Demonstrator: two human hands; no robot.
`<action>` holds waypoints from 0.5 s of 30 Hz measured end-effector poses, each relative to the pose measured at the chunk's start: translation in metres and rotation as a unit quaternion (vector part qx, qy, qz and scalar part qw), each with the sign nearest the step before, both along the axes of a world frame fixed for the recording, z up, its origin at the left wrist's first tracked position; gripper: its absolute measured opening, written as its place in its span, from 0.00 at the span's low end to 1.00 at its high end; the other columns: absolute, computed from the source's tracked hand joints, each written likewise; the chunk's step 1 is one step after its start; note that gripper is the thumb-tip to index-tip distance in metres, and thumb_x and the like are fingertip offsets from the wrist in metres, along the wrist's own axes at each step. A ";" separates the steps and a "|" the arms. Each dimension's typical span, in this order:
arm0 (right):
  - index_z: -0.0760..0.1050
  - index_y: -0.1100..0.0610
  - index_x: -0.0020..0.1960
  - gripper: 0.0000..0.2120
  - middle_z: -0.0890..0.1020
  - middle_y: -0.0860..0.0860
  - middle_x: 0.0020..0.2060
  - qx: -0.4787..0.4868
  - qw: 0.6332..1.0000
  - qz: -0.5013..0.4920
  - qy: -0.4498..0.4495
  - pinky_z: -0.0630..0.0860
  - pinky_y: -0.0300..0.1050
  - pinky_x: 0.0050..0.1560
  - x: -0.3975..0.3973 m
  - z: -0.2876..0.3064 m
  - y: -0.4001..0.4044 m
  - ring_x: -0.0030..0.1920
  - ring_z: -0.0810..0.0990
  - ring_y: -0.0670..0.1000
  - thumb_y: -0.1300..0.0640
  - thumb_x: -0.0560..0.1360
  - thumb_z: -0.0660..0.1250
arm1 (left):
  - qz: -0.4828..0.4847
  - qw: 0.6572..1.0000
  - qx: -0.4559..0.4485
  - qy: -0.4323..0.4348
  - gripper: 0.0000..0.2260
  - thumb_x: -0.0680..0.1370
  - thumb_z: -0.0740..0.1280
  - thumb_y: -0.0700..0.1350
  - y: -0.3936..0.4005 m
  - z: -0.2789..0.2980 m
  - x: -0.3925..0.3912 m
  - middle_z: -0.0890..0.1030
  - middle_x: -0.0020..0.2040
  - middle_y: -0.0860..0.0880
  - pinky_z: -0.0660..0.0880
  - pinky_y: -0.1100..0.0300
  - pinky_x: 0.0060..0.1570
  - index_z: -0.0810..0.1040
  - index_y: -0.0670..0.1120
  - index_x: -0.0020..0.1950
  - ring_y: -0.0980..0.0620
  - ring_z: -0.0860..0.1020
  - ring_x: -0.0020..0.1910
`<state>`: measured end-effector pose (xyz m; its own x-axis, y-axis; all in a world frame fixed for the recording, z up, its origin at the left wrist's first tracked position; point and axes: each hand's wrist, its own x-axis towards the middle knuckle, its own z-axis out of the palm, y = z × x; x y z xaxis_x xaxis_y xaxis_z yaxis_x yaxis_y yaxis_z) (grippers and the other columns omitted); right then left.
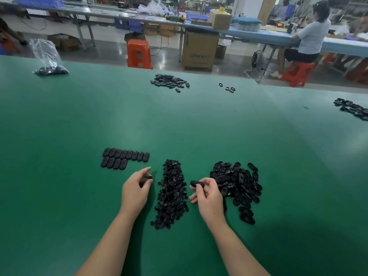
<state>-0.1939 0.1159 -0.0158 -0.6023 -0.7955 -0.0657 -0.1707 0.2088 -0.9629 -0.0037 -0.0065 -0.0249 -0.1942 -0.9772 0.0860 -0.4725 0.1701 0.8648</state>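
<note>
My right hand [207, 198] pinches a black oval shell [196, 183] between thumb and fingers, just left of a heap of similar oval shells [238, 184]. My left hand [136, 189] has its fingers curled around a small black round piece [149, 177], held just above the table. Between my hands lies a long pile of small black round pieces [172, 194]. Beyond my left hand, finished black ovals [124, 157] lie side by side in two neat rows on the green table [179, 126].
Farther back sit another heap of black parts [169, 81], a few loose rings [229, 88] and a plastic bag of parts [48, 60]. More black parts [352, 109] lie at the right edge. Beyond the table are orange stools, boxes and a seated person [310, 34].
</note>
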 end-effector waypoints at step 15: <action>0.70 0.54 0.55 0.06 0.86 0.49 0.45 -0.011 0.999 0.007 -0.043 0.84 0.50 0.42 0.000 0.000 0.000 0.38 0.85 0.53 0.63 0.84 0.58 | 0.010 1.000 -0.009 -0.020 0.11 0.78 0.71 0.41 0.001 0.005 -0.001 0.79 0.48 0.64 0.69 0.78 0.43 0.84 0.50 0.60 0.72 0.75 0.48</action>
<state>-0.1941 0.1164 -0.0162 -0.5843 -0.8055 -0.0987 -0.0908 0.1858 -0.9784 -0.0044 -0.0057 -0.0198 -0.1782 -0.9793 0.0961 -0.5104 0.1754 0.8418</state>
